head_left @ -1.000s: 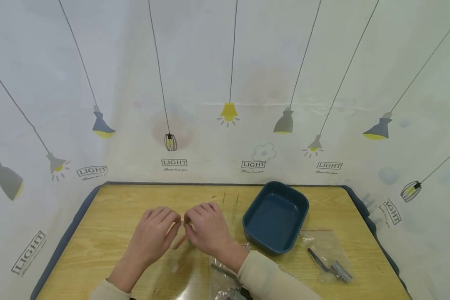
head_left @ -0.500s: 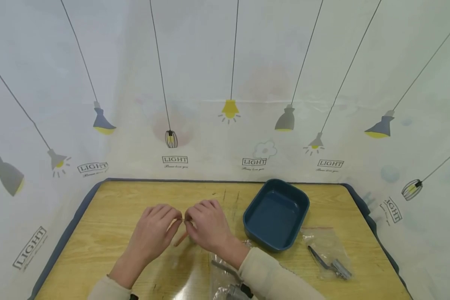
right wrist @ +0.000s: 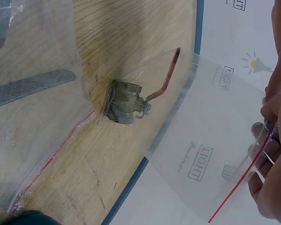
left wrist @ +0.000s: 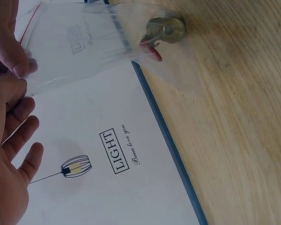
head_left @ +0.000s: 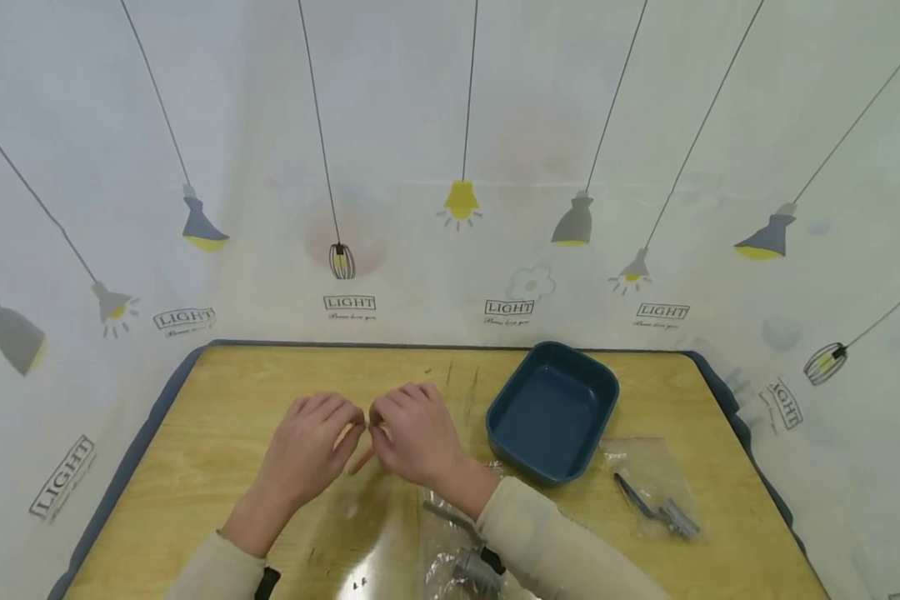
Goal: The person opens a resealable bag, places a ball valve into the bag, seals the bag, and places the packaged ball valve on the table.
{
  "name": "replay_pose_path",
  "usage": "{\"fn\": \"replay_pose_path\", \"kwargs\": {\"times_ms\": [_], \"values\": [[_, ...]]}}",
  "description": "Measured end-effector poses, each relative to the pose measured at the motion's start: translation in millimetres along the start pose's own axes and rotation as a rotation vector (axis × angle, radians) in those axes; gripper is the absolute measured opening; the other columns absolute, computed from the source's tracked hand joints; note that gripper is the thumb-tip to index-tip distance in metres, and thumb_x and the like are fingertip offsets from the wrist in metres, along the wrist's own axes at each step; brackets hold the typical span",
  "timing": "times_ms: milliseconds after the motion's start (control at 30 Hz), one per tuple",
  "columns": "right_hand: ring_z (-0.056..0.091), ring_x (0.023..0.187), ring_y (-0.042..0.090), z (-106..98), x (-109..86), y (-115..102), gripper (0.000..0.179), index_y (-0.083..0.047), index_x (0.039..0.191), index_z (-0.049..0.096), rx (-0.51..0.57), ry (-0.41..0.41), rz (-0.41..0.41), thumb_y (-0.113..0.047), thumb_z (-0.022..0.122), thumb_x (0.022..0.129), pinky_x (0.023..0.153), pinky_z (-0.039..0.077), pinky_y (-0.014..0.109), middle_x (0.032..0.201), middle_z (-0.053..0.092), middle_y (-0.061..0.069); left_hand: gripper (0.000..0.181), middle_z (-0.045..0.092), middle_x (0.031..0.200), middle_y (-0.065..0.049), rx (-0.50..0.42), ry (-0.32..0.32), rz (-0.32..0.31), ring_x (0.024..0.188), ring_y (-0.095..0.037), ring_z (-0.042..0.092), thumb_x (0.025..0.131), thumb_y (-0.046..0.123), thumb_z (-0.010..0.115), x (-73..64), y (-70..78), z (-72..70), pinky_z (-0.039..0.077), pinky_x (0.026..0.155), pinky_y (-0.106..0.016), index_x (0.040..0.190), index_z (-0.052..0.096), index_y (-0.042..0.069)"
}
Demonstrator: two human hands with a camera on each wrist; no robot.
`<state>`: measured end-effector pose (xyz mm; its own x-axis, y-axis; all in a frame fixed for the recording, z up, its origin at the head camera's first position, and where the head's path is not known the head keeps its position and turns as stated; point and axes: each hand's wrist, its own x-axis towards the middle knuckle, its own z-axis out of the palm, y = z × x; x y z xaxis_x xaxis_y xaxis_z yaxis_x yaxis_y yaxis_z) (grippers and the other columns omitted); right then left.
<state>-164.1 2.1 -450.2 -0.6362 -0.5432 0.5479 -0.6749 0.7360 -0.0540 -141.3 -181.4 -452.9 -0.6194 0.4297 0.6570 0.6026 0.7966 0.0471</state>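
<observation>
A clear zip bag with a red seal line hangs between my two hands. Inside lies a brass ball valve with a red lever handle; the bag's bottom end hangs close to the wooden table. My left hand pinches the bag's top edge with thumb and fingers. Right beside it, my right hand pinches the same edge, the fingertips of both hands nearly meeting. In the head view the hands hide most of the bag and valve, with only the reddish lever showing below them.
A dark blue rectangular dish stands right of my hands. Beyond it lies a clear bag with a grey metal fitting and dark lever. Another bag with a grey lever valve lies under my right forearm.
The head view has tilted so the whole scene sits higher in the frame. Both hands keep their pinch on the bag's edge, with hardly any shift between them.
</observation>
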Motion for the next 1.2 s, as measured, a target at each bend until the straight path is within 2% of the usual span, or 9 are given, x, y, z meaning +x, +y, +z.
{"fn": "replay_pose_path", "kwargs": {"times_ms": [733,900,1200], "values": [[0.061,0.089,0.008,-4.2,1.8,0.6,0.004,-0.026,0.085,0.064,0.029,-0.056,0.011,-0.027,0.066,0.089,0.086,0.046,0.03,0.084,0.067,-0.014,0.011,0.067,0.085,0.005,-0.011,-0.022,-0.011,0.09,-0.02,0.064,0.081,0.014,0.076,0.0,0.7,-0.8,0.05,0.078,-0.041,0.086,0.066,0.017],[0.06,0.088,0.008,-3.8,1.8,0.3,0.004,-0.026,0.084,0.065,0.052,-0.049,0.01,-0.026,0.066,0.089,0.087,0.046,0.03,0.083,0.068,-0.014,0.01,0.067,0.086,0.005,-0.012,-0.018,-0.007,0.091,-0.02,0.064,0.082,0.015,0.075,0.0,1.1,-1.0,0.05,0.078,-0.041,0.086,0.067,0.017],[0.062,0.089,0.008,-4.3,2.3,0.4,0.004,-0.026,0.09,0.067,0.017,-0.015,-0.038,-0.027,0.063,0.092,0.086,0.046,0.029,0.087,0.07,-0.013,0.009,0.068,0.085,0.005,-0.006,-0.014,-0.012,0.09,-0.02,0.064,0.082,0.016,0.076,1.0,0.7,-2.3,0.05,0.08,-0.042,0.085,0.067,0.017]]}}
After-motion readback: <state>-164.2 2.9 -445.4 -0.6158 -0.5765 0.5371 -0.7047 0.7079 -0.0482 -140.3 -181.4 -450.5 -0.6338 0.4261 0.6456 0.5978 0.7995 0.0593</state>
